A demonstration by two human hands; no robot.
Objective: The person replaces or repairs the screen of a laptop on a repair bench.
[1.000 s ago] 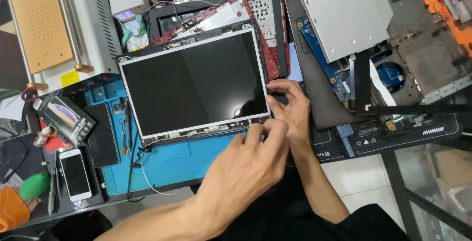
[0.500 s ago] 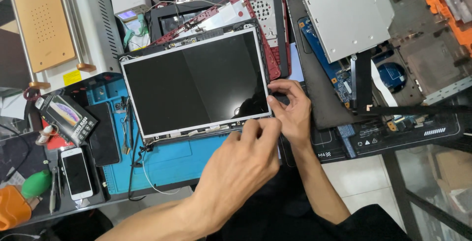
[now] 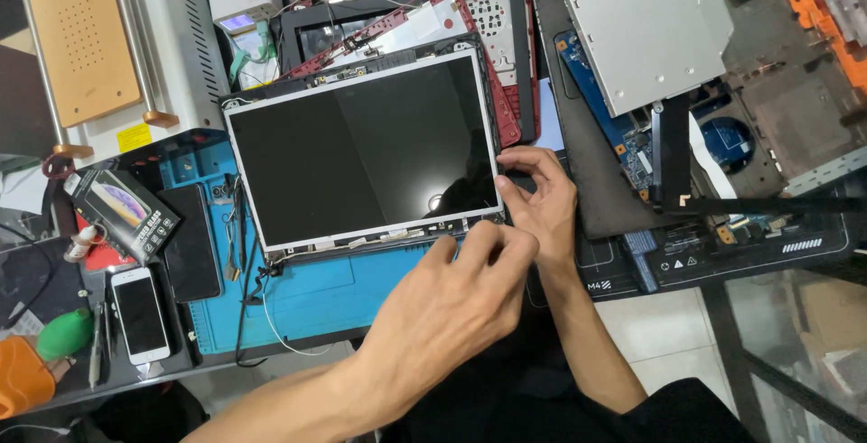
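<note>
A bare laptop screen panel (image 3: 361, 149) with a thin metal frame lies on a blue work mat (image 3: 316, 294). My right hand (image 3: 540, 199) pinches the panel's lower right corner, thumb on the glass edge. My left hand (image 3: 452, 303) rests in front of the panel, its fingertips touching the strip along the lower right edge. Whether the left fingers grip anything small is hidden. Behind the panel lies a red laptop lid (image 3: 492, 37).
An opened laptop base (image 3: 722, 127) with a silver drive (image 3: 646, 27) sits to the right. At the left are a white machine (image 3: 99, 46), a small box (image 3: 122, 213), a white phone (image 3: 140, 315), a dark phone (image 3: 194, 244), loose cables (image 3: 239, 244) and a green bulb (image 3: 63, 335).
My left hand has slid a little left and its fingers have spread along the panel's lower edge. The right hand stays at the corner.
</note>
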